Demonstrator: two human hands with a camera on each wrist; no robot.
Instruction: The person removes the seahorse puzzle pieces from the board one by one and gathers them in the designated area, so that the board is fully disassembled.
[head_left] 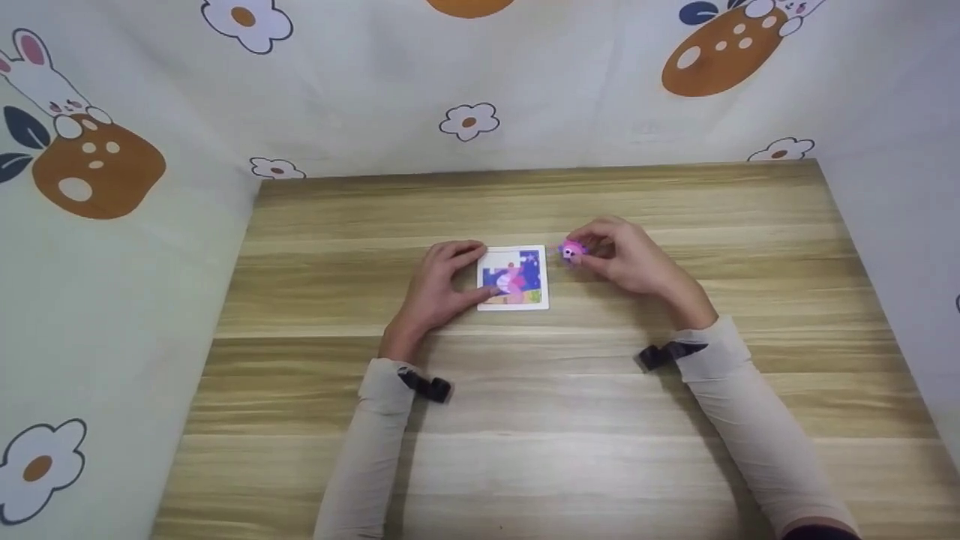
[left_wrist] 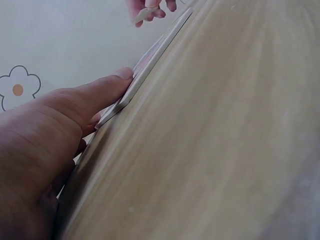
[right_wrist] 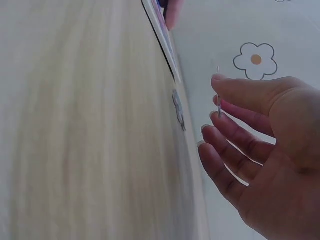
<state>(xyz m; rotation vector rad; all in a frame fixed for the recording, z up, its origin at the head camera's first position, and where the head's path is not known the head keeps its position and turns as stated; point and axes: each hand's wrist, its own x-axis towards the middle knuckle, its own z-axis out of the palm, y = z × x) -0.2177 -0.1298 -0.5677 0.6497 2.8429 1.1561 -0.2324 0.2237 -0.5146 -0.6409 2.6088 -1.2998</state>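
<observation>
A square puzzle board [head_left: 534, 306] with a white border lies flat on the table, its picture blue, pink and green with a pale area at the upper left. My left hand [head_left: 442, 289] rests at its left side, the straight thumb on its face and the index fingertip at the upper left corner. Just right of the board, my right hand [head_left: 626, 259] pinches a small pink and blue piece [head_left: 573, 250] between thumb and fingertips. The right wrist view shows that thin piece [right_wrist: 219, 102] edge-on, clear of the tabletop, in the right hand [right_wrist: 270, 135].
The wood-grain table [head_left: 525, 420] is bounded behind and at both sides by pale cloth [head_left: 360, 97] printed with flowers, rabbits and orange fruit. A small flat grey item [right_wrist: 178, 110], too unclear to name, lies on the table near the board's end in the right wrist view.
</observation>
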